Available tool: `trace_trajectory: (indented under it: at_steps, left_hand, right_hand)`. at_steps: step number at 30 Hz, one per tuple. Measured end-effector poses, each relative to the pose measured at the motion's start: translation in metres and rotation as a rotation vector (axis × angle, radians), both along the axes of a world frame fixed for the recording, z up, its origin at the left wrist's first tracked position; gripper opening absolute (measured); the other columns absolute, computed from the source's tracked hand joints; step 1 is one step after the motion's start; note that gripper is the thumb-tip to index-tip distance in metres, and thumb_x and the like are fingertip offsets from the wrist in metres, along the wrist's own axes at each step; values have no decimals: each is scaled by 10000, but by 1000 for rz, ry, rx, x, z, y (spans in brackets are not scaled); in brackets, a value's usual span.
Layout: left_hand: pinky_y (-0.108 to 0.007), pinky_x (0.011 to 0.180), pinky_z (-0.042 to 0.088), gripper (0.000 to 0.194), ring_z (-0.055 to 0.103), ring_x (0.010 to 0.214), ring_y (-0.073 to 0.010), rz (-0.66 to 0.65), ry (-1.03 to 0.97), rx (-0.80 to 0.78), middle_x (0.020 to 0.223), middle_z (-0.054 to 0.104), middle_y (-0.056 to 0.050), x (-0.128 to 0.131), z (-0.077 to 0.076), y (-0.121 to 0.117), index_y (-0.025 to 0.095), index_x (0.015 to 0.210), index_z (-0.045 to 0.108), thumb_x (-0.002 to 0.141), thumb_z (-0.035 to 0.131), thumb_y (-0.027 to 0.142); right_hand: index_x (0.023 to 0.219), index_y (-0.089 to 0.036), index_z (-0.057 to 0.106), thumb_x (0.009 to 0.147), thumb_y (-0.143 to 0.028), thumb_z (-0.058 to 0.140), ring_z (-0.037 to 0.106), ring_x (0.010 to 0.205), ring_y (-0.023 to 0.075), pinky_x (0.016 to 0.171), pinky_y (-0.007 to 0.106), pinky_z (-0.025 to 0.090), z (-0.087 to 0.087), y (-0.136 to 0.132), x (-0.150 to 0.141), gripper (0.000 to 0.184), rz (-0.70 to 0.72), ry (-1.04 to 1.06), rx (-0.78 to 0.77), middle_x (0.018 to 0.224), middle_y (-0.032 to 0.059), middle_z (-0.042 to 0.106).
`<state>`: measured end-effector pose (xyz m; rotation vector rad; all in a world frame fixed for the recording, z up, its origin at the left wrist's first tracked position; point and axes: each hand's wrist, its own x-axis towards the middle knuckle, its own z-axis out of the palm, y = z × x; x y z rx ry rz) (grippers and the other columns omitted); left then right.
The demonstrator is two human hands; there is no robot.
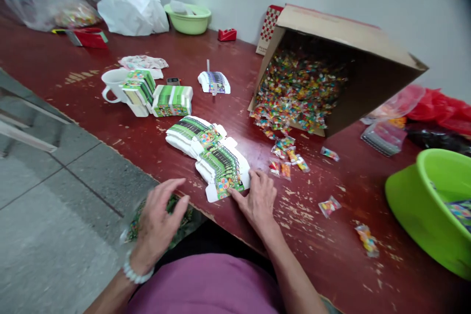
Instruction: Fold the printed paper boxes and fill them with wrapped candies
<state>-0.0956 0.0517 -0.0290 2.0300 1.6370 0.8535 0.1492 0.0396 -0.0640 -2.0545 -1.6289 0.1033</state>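
The left hand [156, 216] hangs spread, fingers curved. The right hand [259, 198] touches flat card boxes [225, 163] fanned on the scuffed table [309, 230]; I cannot tell if it pinches. Beyond, plastic-wrapped sweets [294, 91] spill from a cardboard carton [346, 32].

Green-and-white cartons [225, 163]; lime tub [410, 206]; dark-red table [346, 274]

Red bench [243, 76] (worn in spots) w/ fanned cartons [224, 164] nr front edge, cardbd box [331, 24] on its side, loose candy pkts [330, 206], white mug [114, 80], lime tub [406, 201].
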Motion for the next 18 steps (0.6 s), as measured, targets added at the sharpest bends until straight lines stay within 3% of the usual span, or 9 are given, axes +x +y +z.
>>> trace_trajectory:
  at_steps: [3,8,13,18]
  left_hand:
    - [-451,983,426,348,548,1127,-288,-155,216,126,1238,614,-105,32,0,3,246,1268,610,938,549,336]
    - [-445,846,428,427,543,1034,-314,-213,447,141,1205,592,-128,52,-10,6,260,1342,590,930,581,369]
    - [-422,838,415,433,523,1039,-304,-244,467,94,1173,573,-123,53,-7,9,238,1344,561,943,558,402]
    - [-406,815,424,341,528,1013,-306,-202,421,-28,1088,577,-102,64,5,18,195,1119,611,846,688,385]
  right_hand:
    - [1198,-147,566,789,-654,674,517,1088,365,854,517,430,-4,-3,-6,661,-40,21,32,1233,191,587]
    - [1200,-153,538,796,-654,666,515,1084,339,873,491,414,-9,-6,-7,657,-75,63,73,1220,175,584]
    - [1200,-203,556,802,-623,676,506,1091,340,867,484,394,-11,-5,-5,591,-44,62,75,1232,151,575]
    - [1148,-217,567,793,-603,689,522,1072,327,868,478,391,-8,-6,-4,539,-30,122,77,1202,127,591]
